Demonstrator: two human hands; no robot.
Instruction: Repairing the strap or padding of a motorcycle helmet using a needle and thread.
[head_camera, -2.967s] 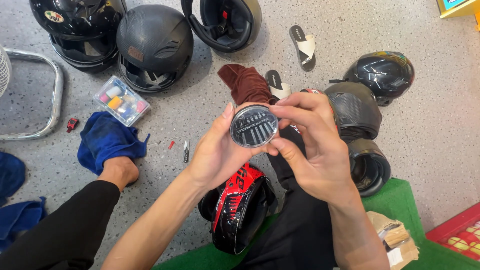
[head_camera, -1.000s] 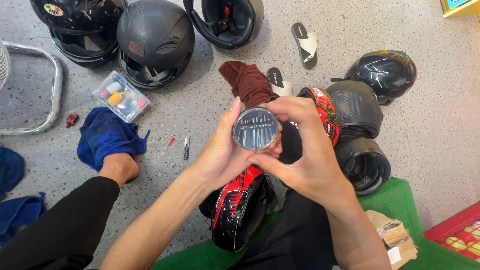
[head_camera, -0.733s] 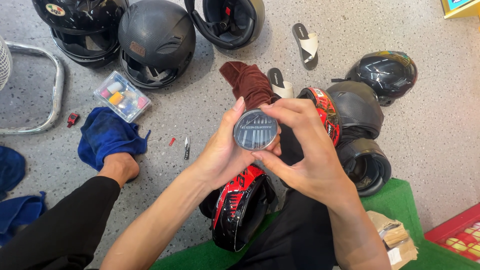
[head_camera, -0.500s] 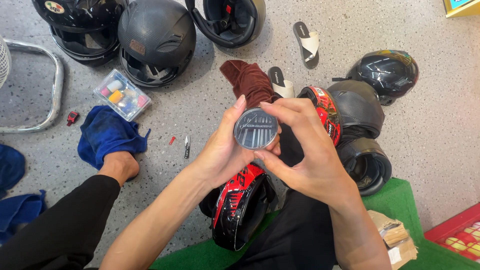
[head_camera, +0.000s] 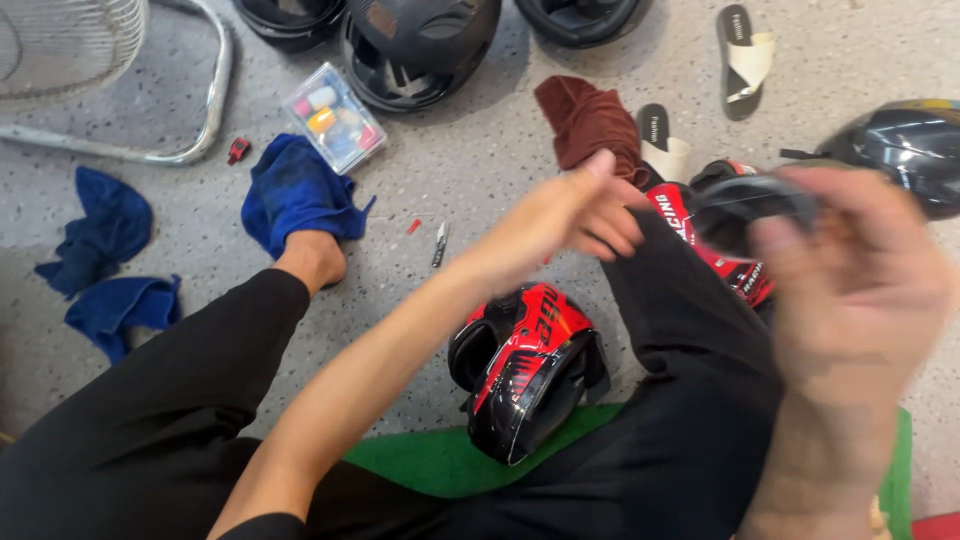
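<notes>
My right hand (head_camera: 850, 280) is raised close to the camera and blurred. It grips a round dark tin (head_camera: 745, 205) by its edge. My left hand (head_camera: 575, 215) is apart from the tin, to its left, with loose fingers and nothing in it. Below my hands a red and black helmet (head_camera: 525, 365) lies between my legs on a green mat (head_camera: 420, 460). A second red helmet (head_camera: 735, 270) shows partly behind my right knee.
Black helmets (head_camera: 420, 45) stand at the top, another (head_camera: 905, 150) at the right. On the speckled floor lie a maroon cloth (head_camera: 585, 120), blue cloths (head_camera: 295, 190), a clear box of small parts (head_camera: 332, 118), two sandals (head_camera: 745, 60), a small tool (head_camera: 439, 244) and a metal stand (head_camera: 150, 150).
Both hands held the tin together in front of me. Now my left hand has let go and my right hand has carried the tin to the right. The view has tilted down.
</notes>
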